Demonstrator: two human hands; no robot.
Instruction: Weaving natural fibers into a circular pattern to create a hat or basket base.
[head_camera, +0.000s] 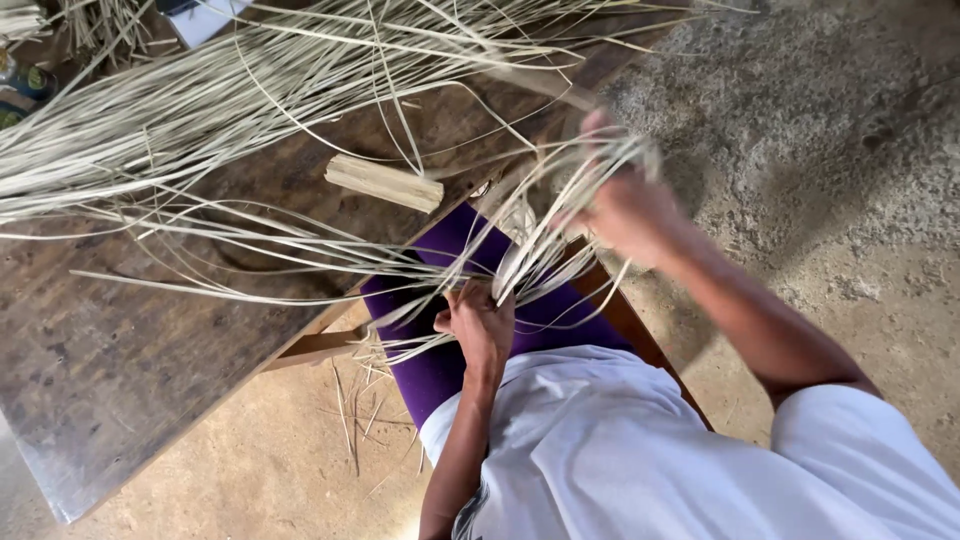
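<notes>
Beside a wooden table (110, 370), both hands, left (480, 325) and right (625, 205), have fingers clenched around pale straw strips (540, 250).

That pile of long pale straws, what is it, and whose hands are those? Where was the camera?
The camera sits on a person's head and looks down, so you see their own two arms and lap. No machine here, just bare hands. The left hand pinches a bunch of thin pale strips down by the purple trousers. The right hand is closed around the same strips higher up; it looks blurry. Many more strips lie in a big pile on the dark wooden table. A small pale wooden block lies on the table too. Underneath is a sandy floor, with a few loose bits dropped on it.
</notes>
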